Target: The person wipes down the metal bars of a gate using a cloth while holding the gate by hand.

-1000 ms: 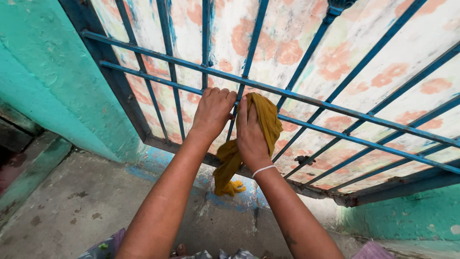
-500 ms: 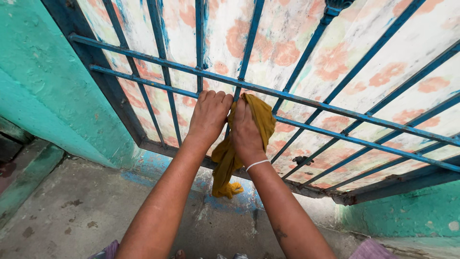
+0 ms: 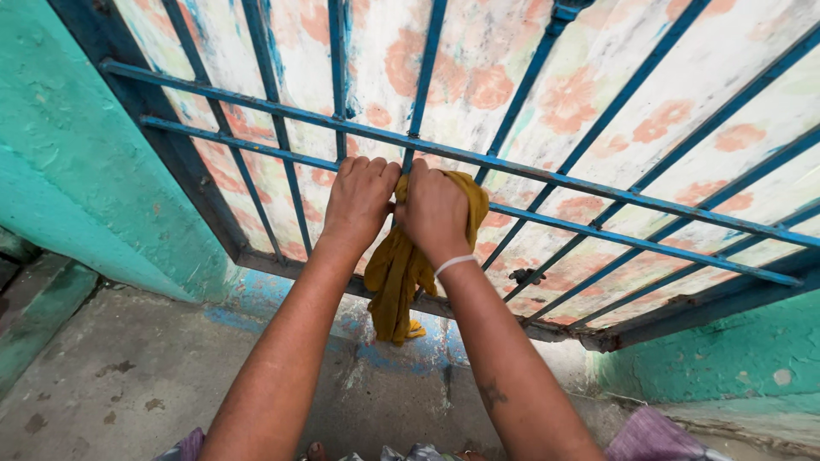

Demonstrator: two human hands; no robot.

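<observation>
Head view: both hands, left hand [image 3: 359, 201] and right hand [image 3: 436, 213], clench a mustard cloth [image 3: 395, 277] wrapped on a blue gate [image 3: 598, 198] bar.

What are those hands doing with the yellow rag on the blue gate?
A person is pressing both hands against a blue metal gate. The right hand grips a mustard-yellow cloth bunched around one bar, with the loose end hanging down towards the concrete floor. The left hand rests on the bars right beside it. Behind the bars is a faded flowered sheet.
</observation>
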